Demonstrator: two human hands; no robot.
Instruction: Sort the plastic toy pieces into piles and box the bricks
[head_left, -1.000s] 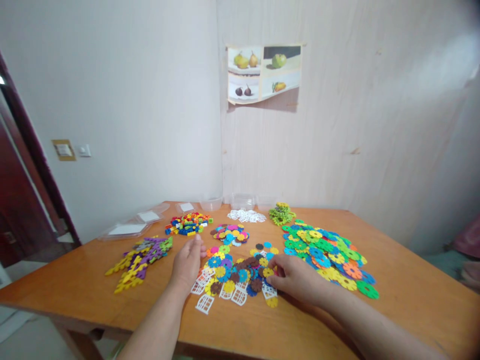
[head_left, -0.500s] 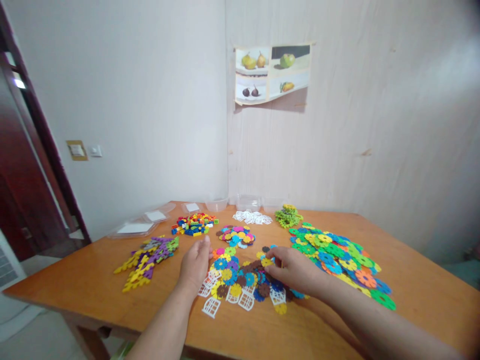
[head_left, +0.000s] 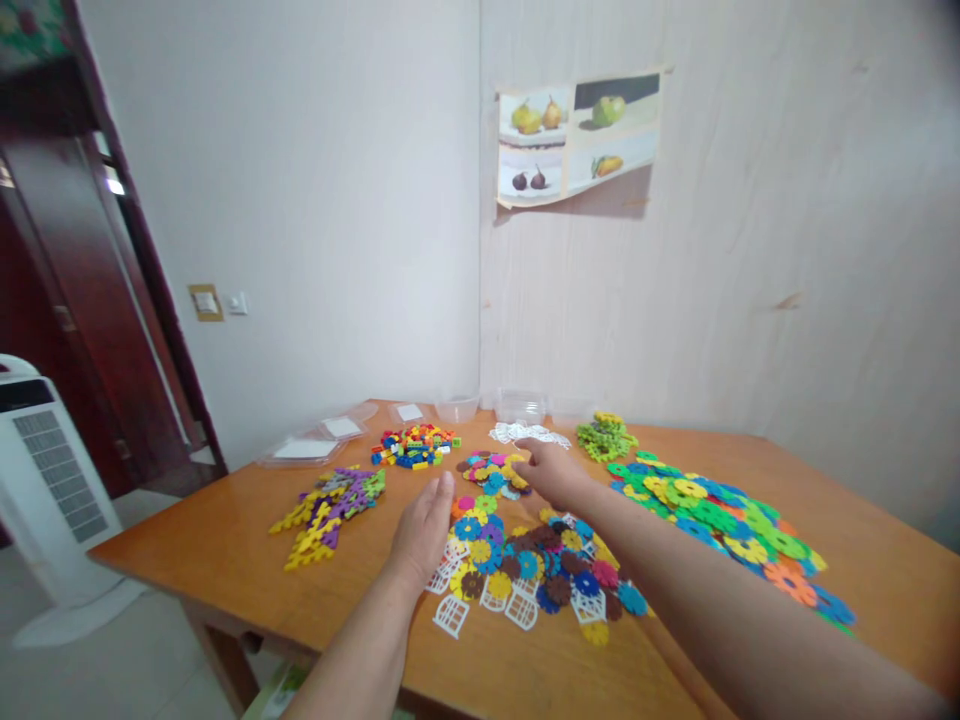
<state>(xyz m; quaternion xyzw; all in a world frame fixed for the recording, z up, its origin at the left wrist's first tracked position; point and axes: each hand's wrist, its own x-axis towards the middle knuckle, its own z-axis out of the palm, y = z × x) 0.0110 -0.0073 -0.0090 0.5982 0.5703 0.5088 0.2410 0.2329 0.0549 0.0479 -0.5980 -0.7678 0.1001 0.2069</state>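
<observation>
The small pile of round notched discs (head_left: pixel 491 472) lay just left of the right hand (head_left: pixel 551 472), near its fingertips; whether skin met plastic I could not tell. The front pile of discs (head_left: pixel 529 562) lay between the person's two forearms, nearer the table's front edge, its left end just beside the left hand (head_left: pixel 426 528).

The right hand was partly spread, thumb and forefinger tips apart, with nothing seen pinched between them. The left hand stood on edge, thumb uppermost, fingers close together; its palm side was hidden, so I could not tell whether it held anything.

The front pile's long axis ran from far left to near right. The small pile stretched roughly left to right. The discs, being round, pointed no particular way. White window-shaped pieces (head_left: pixel 451 617) lay along the front pile's near side on the wooden table (head_left: pixel 540 660).
</observation>
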